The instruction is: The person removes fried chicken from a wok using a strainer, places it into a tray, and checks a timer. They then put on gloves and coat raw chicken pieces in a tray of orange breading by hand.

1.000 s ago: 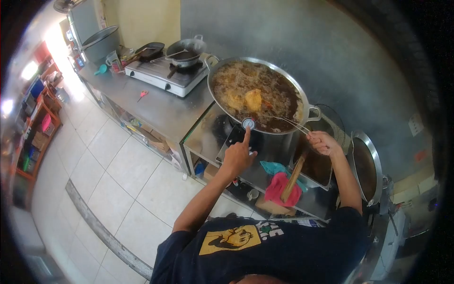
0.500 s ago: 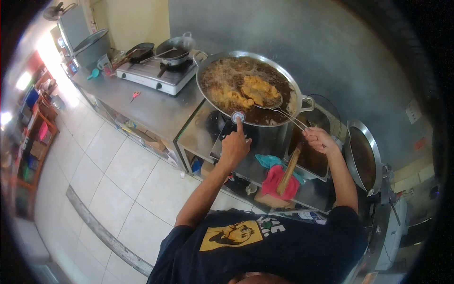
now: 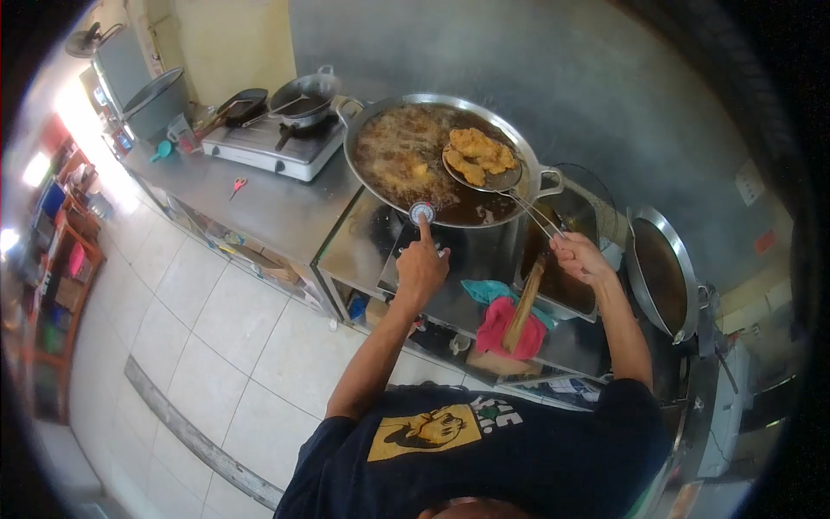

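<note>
No wording can be read: the white lettering [image 3: 494, 413] beside the yellow graphic [image 3: 424, 432] on the person's dark T-shirt [image 3: 536, 463] is warped by the lens, and the markings on the round dial [image 3: 422, 212] at the wok [image 3: 432, 97] rim are too small to make out.

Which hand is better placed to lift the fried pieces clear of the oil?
Right. The right hand holds the skimmer with the fried pieces on it above the wok; the left hand's finger is on the dial.
</note>
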